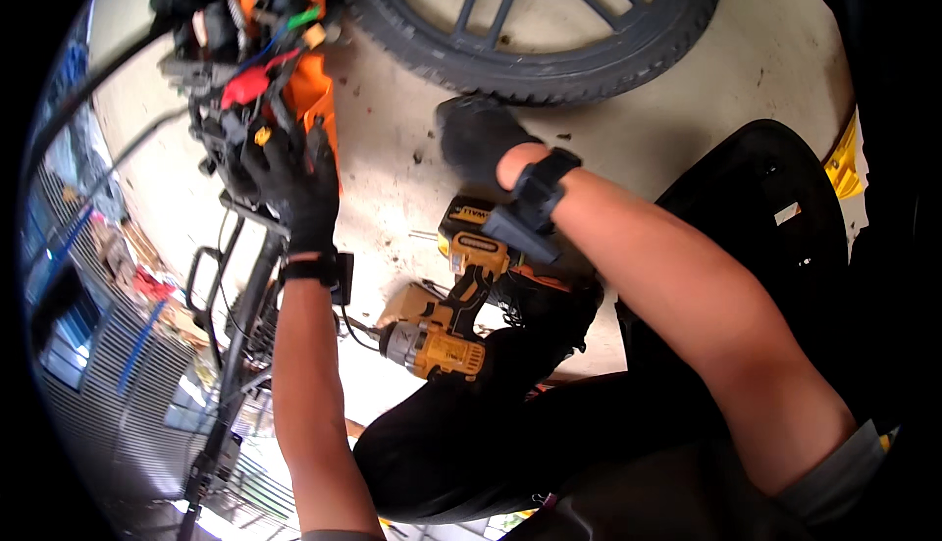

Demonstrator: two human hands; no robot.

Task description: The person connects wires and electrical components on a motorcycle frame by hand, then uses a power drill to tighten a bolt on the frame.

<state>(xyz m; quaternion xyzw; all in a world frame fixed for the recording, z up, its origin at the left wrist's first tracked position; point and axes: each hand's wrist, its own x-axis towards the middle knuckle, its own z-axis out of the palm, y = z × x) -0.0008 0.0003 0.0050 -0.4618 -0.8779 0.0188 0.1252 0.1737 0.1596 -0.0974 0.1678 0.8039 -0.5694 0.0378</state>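
Observation:
My left hand (292, 183), in a black glove, is on a cluster of dark frame parts, wires and orange panelling (312, 90), its fingers curled around something I cannot make out beside a small yellow piece (262, 135). My right hand (481, 139), also gloved and smeared by motion, is just below the black tyre (530, 85) of a spoked wheel; whether it holds anything is unclear. A yellow and black cordless power tool (442, 350) lies between my forearms, beside my dark-clothed legs. A red piece (245, 85) sits among the wires above my left hand.
A pale floor (383, 119) lies under the wheel. A large black curved panel (756, 188) is at the right, with a yellow object (844, 163) beyond it. A dark metal frame (231, 374) runs down the left, past corrugated metal (108, 404) and scattered debris.

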